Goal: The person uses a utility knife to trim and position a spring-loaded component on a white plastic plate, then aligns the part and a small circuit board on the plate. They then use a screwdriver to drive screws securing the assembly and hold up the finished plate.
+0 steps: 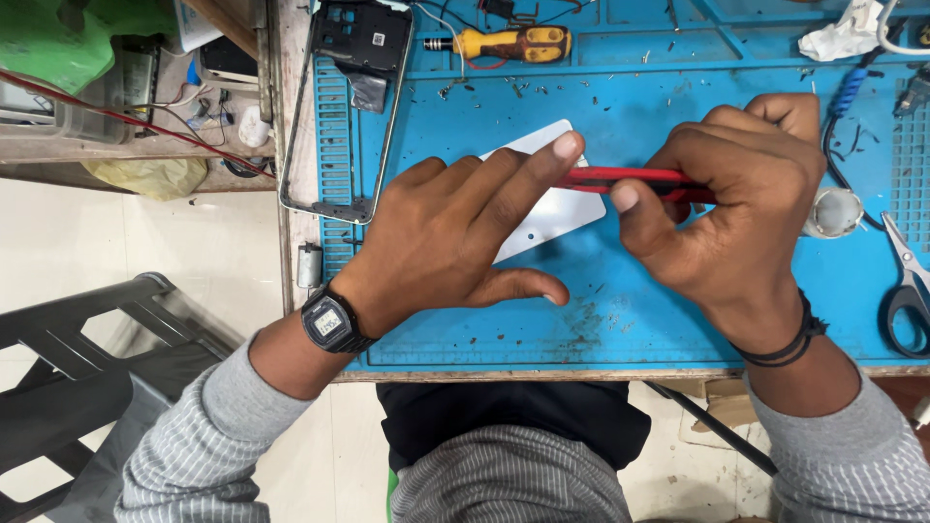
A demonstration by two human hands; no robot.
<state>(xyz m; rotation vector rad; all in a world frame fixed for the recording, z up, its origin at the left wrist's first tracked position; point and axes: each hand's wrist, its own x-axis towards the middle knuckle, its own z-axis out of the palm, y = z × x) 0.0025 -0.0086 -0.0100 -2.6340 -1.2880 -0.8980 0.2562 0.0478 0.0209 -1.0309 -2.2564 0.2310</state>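
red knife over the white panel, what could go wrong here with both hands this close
1. The left hand has its fingertips pressed on the red utility knife that the right hand grips; a slip could likely cut a finger.
2. The white panel is pinned only by the left hand on the blue work mat; it might skid or get gouged.
3. Debris scattered on the mat could scratch the panel's underside.

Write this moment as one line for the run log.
left hand: presses white plate on blue mat | right hand: grips red tool over plate | scissors at right
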